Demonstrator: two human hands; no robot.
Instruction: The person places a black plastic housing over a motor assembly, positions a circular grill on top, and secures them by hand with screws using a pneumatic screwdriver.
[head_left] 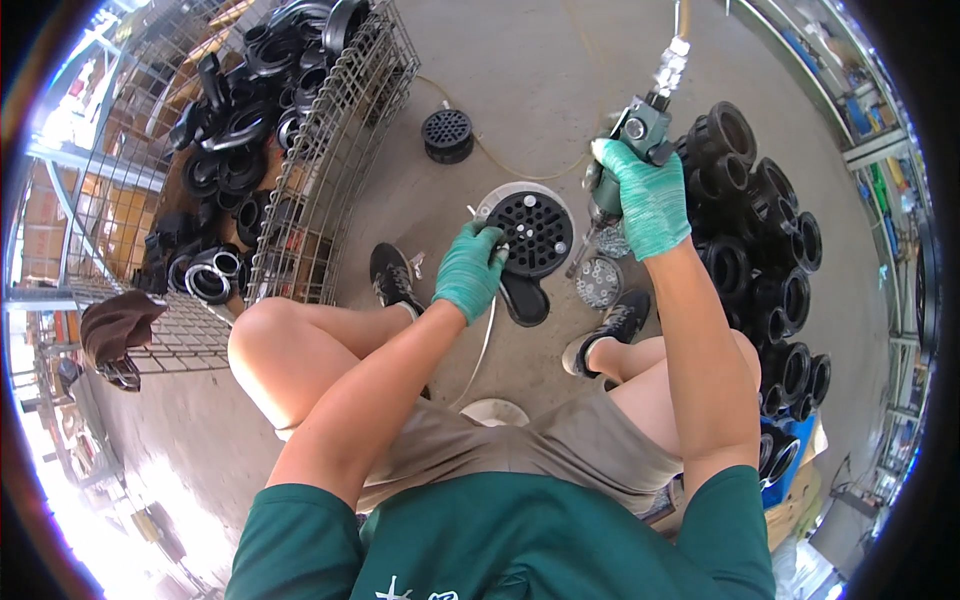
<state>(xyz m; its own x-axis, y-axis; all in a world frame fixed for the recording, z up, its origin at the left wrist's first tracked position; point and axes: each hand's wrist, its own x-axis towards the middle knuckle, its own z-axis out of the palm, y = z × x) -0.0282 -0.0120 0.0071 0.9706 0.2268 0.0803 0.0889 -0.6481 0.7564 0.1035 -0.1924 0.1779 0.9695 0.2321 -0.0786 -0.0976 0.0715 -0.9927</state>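
in right hand (648, 200): air tool (645, 127), fingers closed round it.
left hand (470, 270) half-curled by black grate (530, 234); can't tell if gripping.

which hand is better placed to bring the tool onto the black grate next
Probably the right hand: it grips the tool, to the right of the grate. The left hand is at the grate's left edge, perhaps better placed for steadying it.

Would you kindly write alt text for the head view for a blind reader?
A person's gloved right grip holds a green hand tool, while the left grip is at the edge of a round black perforated part. A wire cage of black fittings stands left; more fittings are piled right.
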